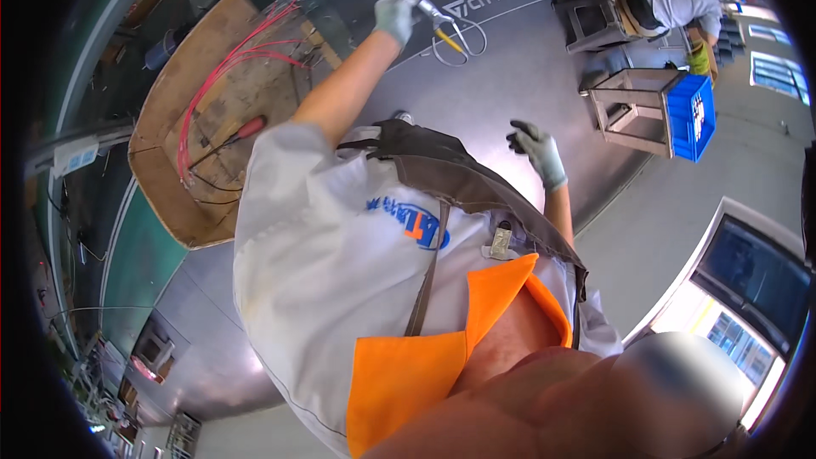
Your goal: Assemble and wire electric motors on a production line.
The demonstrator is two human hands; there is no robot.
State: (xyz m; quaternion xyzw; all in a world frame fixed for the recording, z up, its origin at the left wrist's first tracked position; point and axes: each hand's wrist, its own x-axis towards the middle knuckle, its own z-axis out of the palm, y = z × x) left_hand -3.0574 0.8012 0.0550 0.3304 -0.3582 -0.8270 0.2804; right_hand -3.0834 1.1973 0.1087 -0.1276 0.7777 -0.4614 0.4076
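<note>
Metal tool [427, 7], half hidden in my clenched left hand [396, 14], points toward the counter's far edge; right hand [537, 148] hangs loose, holding nothing.

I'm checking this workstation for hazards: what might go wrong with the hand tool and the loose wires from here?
1. The left hand grips a metal tool at full reach over the grey surface; it might slip.
2. Red wires loop loosely over the wooden board and could snag.
3. The right hand hangs free, steadying nothing.
</note>
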